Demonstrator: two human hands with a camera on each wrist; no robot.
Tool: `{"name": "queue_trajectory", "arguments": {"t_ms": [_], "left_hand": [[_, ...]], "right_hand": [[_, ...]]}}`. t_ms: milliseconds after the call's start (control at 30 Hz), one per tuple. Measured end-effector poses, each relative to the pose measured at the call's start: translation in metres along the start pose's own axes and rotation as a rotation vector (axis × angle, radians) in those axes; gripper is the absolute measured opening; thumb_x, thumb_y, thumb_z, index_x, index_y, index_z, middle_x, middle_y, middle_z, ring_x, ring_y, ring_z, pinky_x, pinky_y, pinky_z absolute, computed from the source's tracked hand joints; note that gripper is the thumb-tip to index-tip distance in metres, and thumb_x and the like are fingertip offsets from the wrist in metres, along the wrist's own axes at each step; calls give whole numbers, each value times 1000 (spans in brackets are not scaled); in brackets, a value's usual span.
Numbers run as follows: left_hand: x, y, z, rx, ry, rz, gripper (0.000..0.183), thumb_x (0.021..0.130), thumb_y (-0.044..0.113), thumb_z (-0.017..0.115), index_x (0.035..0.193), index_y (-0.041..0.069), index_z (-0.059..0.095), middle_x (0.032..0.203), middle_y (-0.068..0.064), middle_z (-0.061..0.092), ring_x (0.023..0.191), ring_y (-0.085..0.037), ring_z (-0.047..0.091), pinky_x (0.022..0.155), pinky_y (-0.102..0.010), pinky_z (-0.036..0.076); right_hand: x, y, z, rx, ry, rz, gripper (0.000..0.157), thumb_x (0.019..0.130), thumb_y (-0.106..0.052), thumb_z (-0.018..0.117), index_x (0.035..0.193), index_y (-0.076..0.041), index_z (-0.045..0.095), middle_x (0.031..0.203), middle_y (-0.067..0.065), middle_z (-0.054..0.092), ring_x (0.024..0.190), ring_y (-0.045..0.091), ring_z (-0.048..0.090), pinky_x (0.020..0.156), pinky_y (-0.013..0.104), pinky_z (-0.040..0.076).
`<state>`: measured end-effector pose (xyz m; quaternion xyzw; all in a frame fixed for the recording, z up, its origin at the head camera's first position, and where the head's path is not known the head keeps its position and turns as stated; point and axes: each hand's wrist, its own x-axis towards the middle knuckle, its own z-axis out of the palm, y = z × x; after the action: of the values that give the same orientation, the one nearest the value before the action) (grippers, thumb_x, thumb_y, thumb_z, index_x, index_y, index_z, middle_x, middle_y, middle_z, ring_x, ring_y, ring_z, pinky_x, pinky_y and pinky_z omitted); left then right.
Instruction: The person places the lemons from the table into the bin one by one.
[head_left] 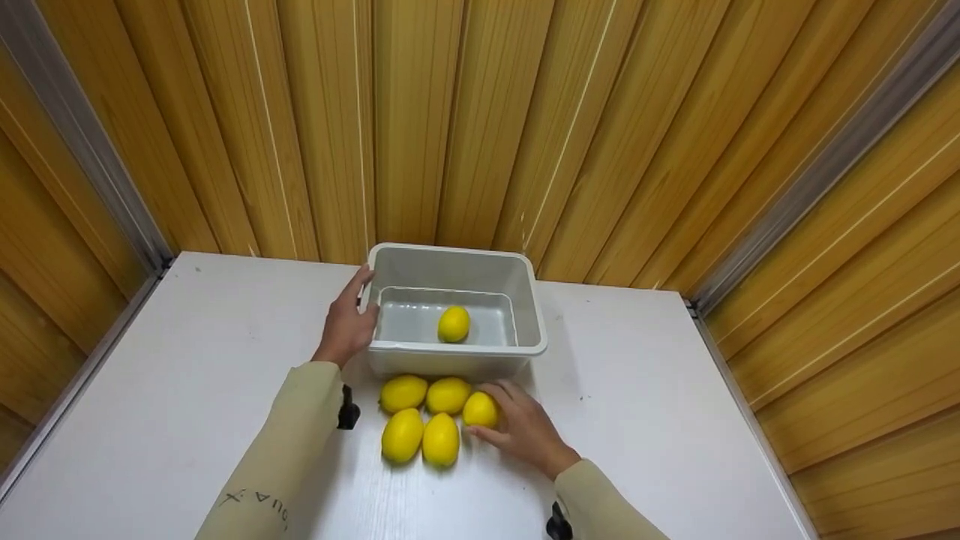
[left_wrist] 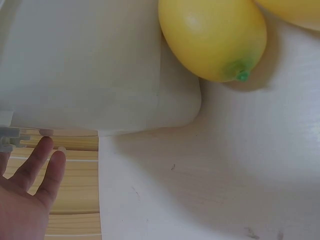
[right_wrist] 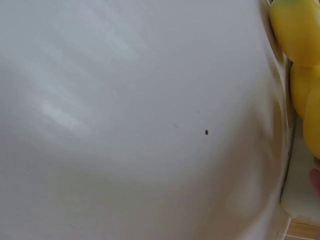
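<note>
A light grey plastic bin (head_left: 450,361) stands at the back of the white table with one yellow lemon (head_left: 454,324) on its floor. My left hand (head_left: 349,322) holds the bin by its left side; in the left wrist view its fingers (left_wrist: 53,175) reach along the outer wall. In front of the bin my right hand (head_left: 529,427) grips a lemon (head_left: 480,410) between thumb and fingers. Left of that lemon are two more, a back-left lemon (head_left: 403,394) and a back-middle lemon (head_left: 448,395), with a front-left lemon (head_left: 402,436) and a front-right lemon (head_left: 441,440) nearer me.
The white table (head_left: 645,420) extends to both sides of the bin. A wood-patterned back wall (head_left: 420,135) rises close behind it. Metal corner posts (head_left: 795,176) and similar side panels enclose the table at left and right.
</note>
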<state>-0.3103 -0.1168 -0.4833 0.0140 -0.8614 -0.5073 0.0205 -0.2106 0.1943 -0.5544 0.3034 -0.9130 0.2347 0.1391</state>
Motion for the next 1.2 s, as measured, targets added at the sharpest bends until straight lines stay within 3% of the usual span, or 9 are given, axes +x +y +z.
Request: {"name": "queue_trajectory", "arguments": {"t_ms": [467,733,1200], "left_hand": [[-1,0,0,10,4,25,63,99,15,48,155,24,21,162,-1,22,149,-26,21,121,-49,22],[-1,0,0,7,-3,20,61,100,17,48,154,24,22,163,1,20,150,-25,20,121,-49,23],[-1,-1,0,-11,-5,8,64,99,16,49,155,26,20,162,1,22,149,-26,22,121,-49,23]], "right_hand": [[2,1,-1,-24,100,-73,60,75,-42,81,123,-14,60,122,-6,59,109,9,59,97,33,53],[2,0,-5,-20,115,-85,60,79,-44,77,125,-10,59,122,1,60,107,15,60,94,36,53],[6,-11,-7,-43,226,-87,57,80,-47,74,121,-9,62,120,-1,62,110,14,58,96,37,51]]}}
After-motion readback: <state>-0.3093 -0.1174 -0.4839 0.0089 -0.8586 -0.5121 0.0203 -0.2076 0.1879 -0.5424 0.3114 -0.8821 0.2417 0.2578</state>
